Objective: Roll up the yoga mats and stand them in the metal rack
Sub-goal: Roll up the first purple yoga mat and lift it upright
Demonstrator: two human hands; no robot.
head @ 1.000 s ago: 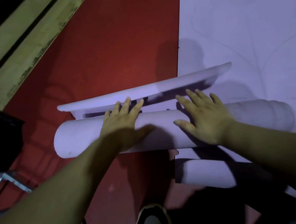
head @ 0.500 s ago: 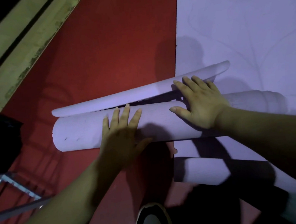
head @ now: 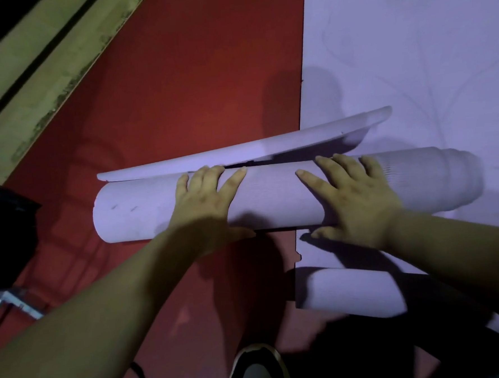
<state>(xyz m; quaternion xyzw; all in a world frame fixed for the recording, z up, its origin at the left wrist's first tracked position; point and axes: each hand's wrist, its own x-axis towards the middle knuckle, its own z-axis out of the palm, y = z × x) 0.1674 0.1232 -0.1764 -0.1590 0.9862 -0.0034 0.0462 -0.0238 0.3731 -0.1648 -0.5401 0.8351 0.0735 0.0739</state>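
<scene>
**Rolling of a lilac mat, near completion**

Rolling is judged to be the step in hand. The rolled mat (head: 272,199) is seen lying crosswise at the centre of the view, half on the red floor (head: 178,91) and half on a flat lilac mat (head: 409,47) spread toward 1 o'clock. The left hand (head: 205,209) and the right hand (head: 354,200) are laid flat on top of the roll, fingers spread and extended; nothing is clasped, only pressed. At 12 o'clock of the roll, a loose end flap (head: 240,154) is seen curling upward, just beyond the fingertips, not yet wound in. The right end of the roll appears stepped, so the layers are judged uneven.

The next move is judged to call for the flap to be wound under with even pressure from both palms, and the telescoped end to be squared before lifting.

A second roll (head: 351,293) is seen at 5 o'clock, partly shadowed. A shoe (head: 256,369) is visible at 6 o'clock. A metal frame (head: 12,302) is glimpsed at 8 o'clock; whether it is the rack, and whether anything stands in it, cannot be told.
</scene>
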